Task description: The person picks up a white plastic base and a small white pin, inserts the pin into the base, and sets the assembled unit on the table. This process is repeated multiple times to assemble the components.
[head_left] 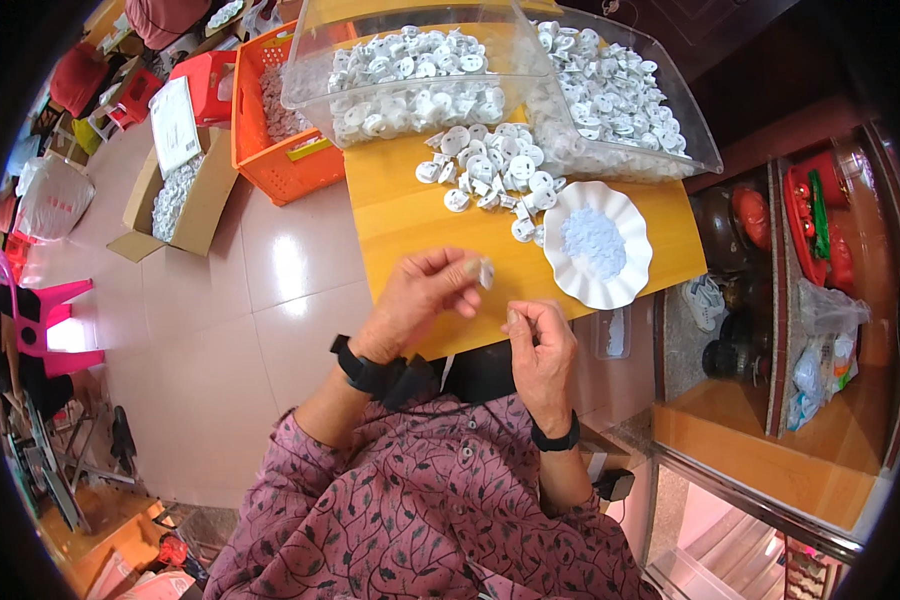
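While left hand [425, 295] pinches a small white plastic part [486, 272] over the wooden table [400, 205], right hand [540, 345] is curled narrow, contents unclear, w/ loose white parts [490, 170] & scalloped white dish [598, 244] just beyond

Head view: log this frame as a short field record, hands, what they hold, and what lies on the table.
left hand: raised over the table edge, fingers pinching a small white part
right hand: fingers pinched together, contents too small to tell
table: yellow wood
loose parts: white discs piled mid-table
plate: white, scalloped, holds tiny white pieces
bins: two clear, full of white parts
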The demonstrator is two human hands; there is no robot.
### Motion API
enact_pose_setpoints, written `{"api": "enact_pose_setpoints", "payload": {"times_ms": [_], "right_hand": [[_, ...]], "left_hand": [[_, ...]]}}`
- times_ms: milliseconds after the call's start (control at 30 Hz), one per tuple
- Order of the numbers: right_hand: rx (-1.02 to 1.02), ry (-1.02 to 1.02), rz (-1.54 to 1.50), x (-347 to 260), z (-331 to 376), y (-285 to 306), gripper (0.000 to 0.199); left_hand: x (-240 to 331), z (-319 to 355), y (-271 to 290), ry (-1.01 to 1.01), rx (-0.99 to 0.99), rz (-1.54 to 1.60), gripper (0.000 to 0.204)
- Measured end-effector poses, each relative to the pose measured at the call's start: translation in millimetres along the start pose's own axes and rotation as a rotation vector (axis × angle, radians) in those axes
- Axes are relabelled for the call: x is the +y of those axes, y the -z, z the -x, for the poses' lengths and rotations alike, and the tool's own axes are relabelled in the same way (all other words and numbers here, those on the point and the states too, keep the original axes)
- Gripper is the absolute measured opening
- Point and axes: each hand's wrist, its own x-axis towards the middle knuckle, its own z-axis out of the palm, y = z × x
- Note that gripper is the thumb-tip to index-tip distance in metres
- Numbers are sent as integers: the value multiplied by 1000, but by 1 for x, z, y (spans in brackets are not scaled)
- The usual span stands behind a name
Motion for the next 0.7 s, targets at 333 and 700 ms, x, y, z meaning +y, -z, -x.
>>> {"api": "enact_pose_setpoints", "payload": {"times_ms": [333,700], "right_hand": [[196,182,298,13,-3,23,8],[191,179,931,52,-36,44,31]], "left_hand": [[136,-59,0,-525,205,-102,28],[136,-84,17,-624,248,-99,27]]}}
